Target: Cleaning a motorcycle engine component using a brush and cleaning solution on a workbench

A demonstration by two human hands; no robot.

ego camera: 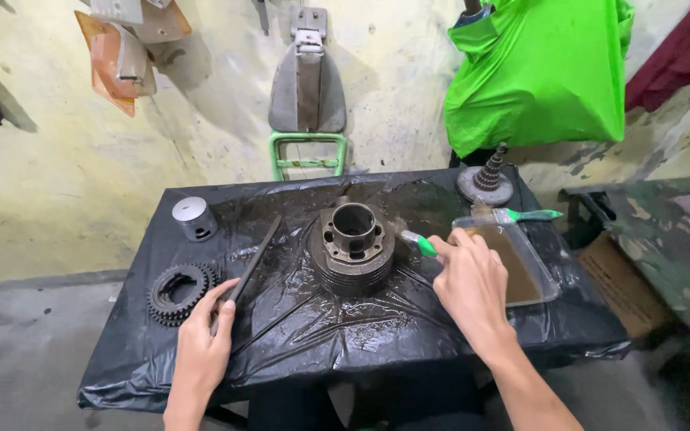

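Cylinder (353, 247), a dark, greasy finned engine part with an open round bore, stands upright at the middle of the black plastic sheet (297, 335) covering the table. Just right of the cylinder, the right hand (469, 283) is closed around a green-handled brush (418, 243) whose tip points at the fins, likely for scrubbing, with a tray of brown liquid (521, 263) beside it. Left of the cylinder, the left hand (205, 339) grips the near end of a long dark file (247, 267), seemingly steadying it, near a toothed gear (179, 291) and a silver piston (193, 218).
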